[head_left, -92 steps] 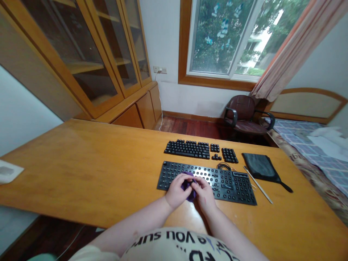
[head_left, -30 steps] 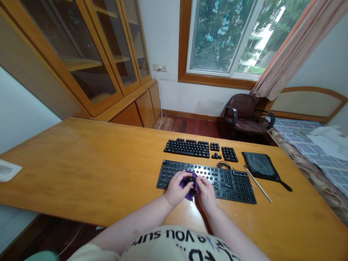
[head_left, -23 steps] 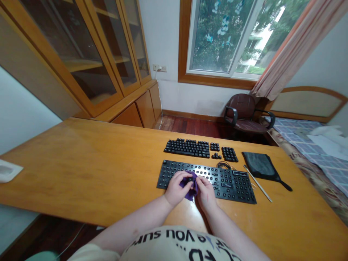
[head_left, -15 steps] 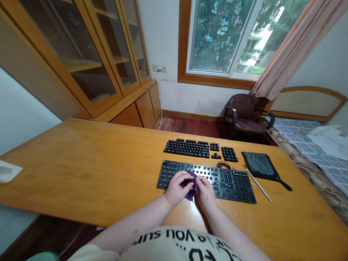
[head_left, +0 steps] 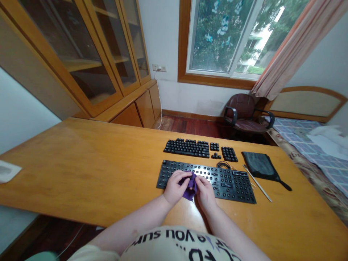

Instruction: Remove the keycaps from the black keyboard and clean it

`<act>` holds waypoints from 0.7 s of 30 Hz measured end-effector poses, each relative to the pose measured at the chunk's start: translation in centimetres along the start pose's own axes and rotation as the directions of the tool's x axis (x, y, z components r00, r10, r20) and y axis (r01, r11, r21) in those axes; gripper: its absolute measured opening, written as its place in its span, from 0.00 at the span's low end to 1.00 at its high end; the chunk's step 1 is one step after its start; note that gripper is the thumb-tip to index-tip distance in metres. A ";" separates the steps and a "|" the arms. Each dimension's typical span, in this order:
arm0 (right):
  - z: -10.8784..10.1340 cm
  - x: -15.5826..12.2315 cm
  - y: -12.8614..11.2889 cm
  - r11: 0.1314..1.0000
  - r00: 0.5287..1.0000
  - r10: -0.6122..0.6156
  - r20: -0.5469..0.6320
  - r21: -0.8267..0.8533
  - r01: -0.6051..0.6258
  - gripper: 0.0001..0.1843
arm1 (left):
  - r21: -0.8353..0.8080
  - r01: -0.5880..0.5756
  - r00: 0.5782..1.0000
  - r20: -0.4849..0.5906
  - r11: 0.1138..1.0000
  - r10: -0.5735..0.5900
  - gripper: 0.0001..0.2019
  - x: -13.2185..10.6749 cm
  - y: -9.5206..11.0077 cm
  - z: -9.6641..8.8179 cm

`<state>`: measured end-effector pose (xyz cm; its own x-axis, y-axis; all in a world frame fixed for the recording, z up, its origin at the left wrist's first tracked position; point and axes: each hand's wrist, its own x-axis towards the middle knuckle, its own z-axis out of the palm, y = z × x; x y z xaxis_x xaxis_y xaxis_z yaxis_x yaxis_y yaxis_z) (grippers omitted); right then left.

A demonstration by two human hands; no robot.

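A purple cloth (head_left: 189, 189) is bunched between both my hands above the front edge of a black keyboard base (head_left: 231, 183) that has no keycaps on it. My left hand (head_left: 175, 186) is closed on the cloth's left side. My right hand (head_left: 205, 190) pinches the cloth from the right. Whether a keycap sits inside the cloth is hidden. Behind the base, the removed keycaps (head_left: 187, 147) lie in keyboard layout, with a smaller block of keycaps (head_left: 230, 154) to their right.
A black pouch (head_left: 259, 165) and a thin stick (head_left: 257, 183) lie right of the base, a coiled wire (head_left: 223, 165) behind it. A white paper (head_left: 7, 170) sits at the wooden table's (head_left: 89, 163) far left. An office chair (head_left: 244, 114) and a bed (head_left: 320, 156) stand beyond.
My fingers have kept working the purple cloth in place; a small dark piece seen in the cloth a second ago is now covered. Nothing else on the table has moved.
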<state>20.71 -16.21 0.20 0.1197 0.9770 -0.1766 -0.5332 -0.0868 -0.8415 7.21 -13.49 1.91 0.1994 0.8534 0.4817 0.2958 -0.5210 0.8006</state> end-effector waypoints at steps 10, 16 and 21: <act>-0.2 0.1 0.3 0.999 0.999 0.026 0.034 0.021 -0.027 0.10 | -0.028 0.063 0.996 -0.054 0.998 -0.065 0.11 -0.1 0.1 0.3; -0.1 0.1 0.2 0.998 0.999 0.050 0.015 0.033 -0.051 0.10 | -0.049 0.124 0.988 -0.085 0.991 -0.127 0.12 -0.4 -0.6 0.6; -0.1 0.0 0.1 0.998 0.998 0.051 0.026 0.029 -0.051 0.10 | -0.034 0.150 0.986 -0.070 0.988 -0.152 0.10 -0.7 -0.6 0.8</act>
<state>20.70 -16.27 0.06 0.0712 0.9760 -0.2058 -0.5627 -0.1311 -0.8162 7.62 -13.72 0.81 0.0861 0.9217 0.3783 0.2907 -0.3865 0.8753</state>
